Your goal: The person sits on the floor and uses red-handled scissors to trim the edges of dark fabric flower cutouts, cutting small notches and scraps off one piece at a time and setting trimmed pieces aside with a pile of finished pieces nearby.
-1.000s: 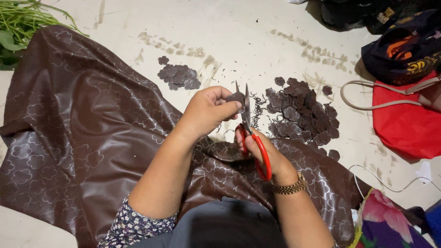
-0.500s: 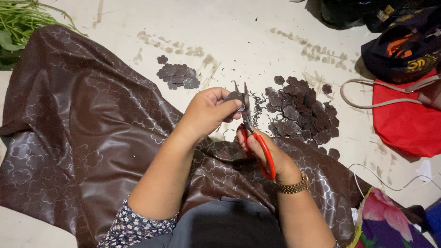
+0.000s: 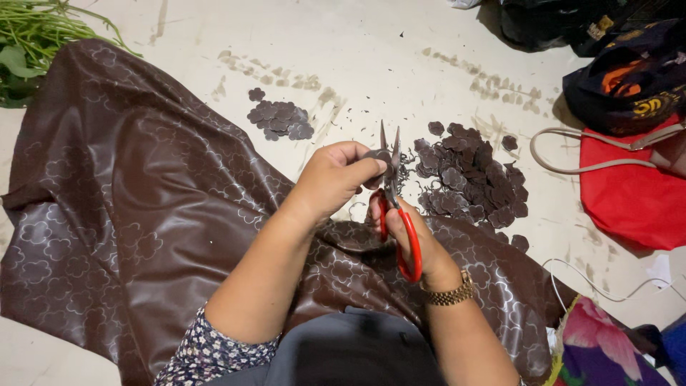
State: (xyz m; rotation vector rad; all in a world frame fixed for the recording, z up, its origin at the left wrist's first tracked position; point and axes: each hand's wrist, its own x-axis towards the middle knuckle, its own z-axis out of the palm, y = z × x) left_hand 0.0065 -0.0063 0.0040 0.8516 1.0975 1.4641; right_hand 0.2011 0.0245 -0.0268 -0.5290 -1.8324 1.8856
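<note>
at the centre of the frame, your left hand (image 3: 332, 179) pinches a small brown cut-out piece (image 3: 374, 155). your right hand (image 3: 407, 232) grips the red-handled scissors (image 3: 397, 207), blades parted around it, just left of the pile of cut pieces (image 3: 468, 179).

Green stalks (image 3: 32, 39) far left of hands, on floor (image 3: 400, 50). Red bag (image 3: 629, 193), dark bag (image 3: 629, 78) right. White cable (image 3: 593, 286) lower right.
</note>
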